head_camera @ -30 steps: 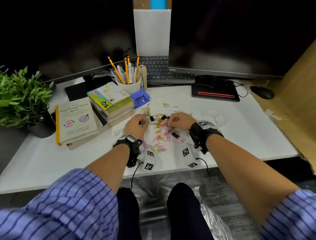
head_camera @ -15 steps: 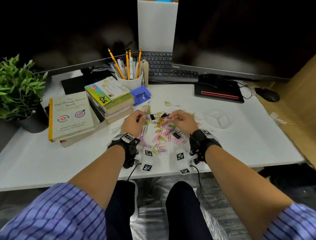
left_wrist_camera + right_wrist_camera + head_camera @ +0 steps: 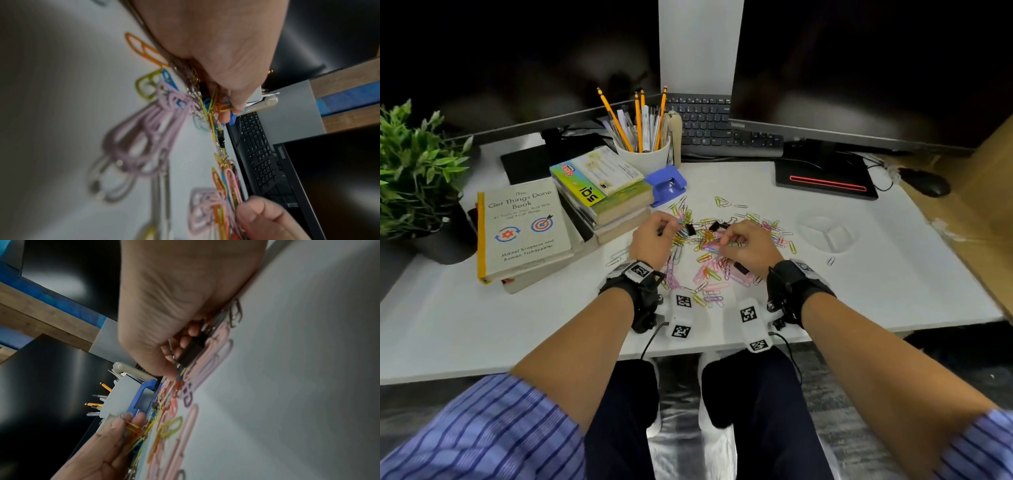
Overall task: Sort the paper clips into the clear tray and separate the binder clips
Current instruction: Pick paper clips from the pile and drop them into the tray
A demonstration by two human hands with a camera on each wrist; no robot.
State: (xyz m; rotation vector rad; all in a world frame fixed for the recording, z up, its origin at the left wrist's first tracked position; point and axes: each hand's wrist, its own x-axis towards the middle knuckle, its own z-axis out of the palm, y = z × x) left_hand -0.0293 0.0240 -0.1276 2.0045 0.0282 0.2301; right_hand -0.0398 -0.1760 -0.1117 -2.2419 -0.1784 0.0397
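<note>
- At the centre of the head view, the paper clips point(image 3: 709, 253) lie in a loose heap of thin bent wire, coated pink, yellow, blue and orange, with small black binder clips point(image 3: 690, 230) mixed in among them.
- Just left of the heap, the left hand point(image 3: 654, 240) has its fingers curled, pinching a small bunch of yellow and blue clips at the fingertips, probably gathered so several can go over at once.
- On the heap's right side, the right hand point(image 3: 748, 245) is curled low over the clips; the right wrist view shows a black binder clip point(image 3: 190, 352) against the fingers point(image 3: 180, 344), but I cannot tell if they grip it or only touch it.
- Well apart, toward the right of the frame, the clear tray point(image 3: 825, 236) is a round dish of see-through plastic with dividers; it looks empty, so sorting seems barely begun.
- All of it rests on the smooth white counter point(image 3: 482, 318).
</note>
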